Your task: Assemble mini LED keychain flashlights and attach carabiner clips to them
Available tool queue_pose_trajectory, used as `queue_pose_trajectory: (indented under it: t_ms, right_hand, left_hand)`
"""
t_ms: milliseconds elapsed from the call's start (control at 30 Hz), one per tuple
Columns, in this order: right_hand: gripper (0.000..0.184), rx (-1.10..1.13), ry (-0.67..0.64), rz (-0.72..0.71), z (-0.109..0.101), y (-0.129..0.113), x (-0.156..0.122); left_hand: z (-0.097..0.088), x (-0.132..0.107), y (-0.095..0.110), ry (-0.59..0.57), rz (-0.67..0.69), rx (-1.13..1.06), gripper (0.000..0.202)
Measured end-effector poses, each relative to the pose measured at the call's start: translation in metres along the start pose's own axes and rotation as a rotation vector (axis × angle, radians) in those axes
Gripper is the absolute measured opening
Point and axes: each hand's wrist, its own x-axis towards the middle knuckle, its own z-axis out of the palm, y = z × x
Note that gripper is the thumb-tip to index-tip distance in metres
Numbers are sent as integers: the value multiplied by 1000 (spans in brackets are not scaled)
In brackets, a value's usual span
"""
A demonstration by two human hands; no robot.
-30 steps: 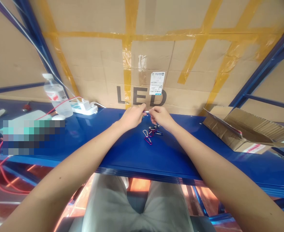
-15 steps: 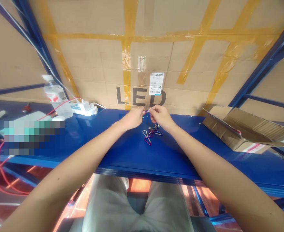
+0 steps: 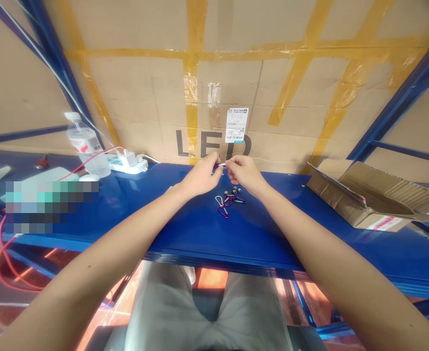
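Observation:
My left hand and my right hand meet above the blue shelf, fingers pinched together on a small metal piece held between them. It is too small to name for sure. Just below the hands, on the shelf, lies a little pile of carabiner clips in pink, silver and blue, with some small dark metal bits beside them.
A big taped cardboard box marked LED stands behind the hands. An open cardboard box lies at the right. At the left are a water bottle, a white power strip and a red cable.
Both hands have risen slightly and drawn a little closer together, still pinching the small piece. The clips on the shelf have not moved.

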Motion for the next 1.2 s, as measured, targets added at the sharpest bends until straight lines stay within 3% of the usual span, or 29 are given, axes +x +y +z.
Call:
queue_pose_trajectory:
  t_ms: [167,300,533,667,900,1067,1200]
  right_hand:
    - [25,-12,19,-23,-2,4,2]
    - [25,-16,-9,4,-2,7,2]
    - [31,42,-6,86,4,-3,-3]
    - [34,96,-11,124,5,-5,-5]
    - [32,146,35,98,5,-5,-3]
    - [30,97,46,99,6,-4,-3]
    - [30,65,38,102,8,-7,-6]
  left_hand:
    - [5,5,-2,21,-19,73,29]
    - [5,6,-7,7,-1,82,22]
    - [-5,-2,3,-156,1,150,17]
    - [-7,-3,5,-154,71,253,20]
    - [3,1,0,-21,20,100,24]
    - [3,1,-2,-39,1,105,19]
    - [-5,-1,4,-126,-17,192,16]
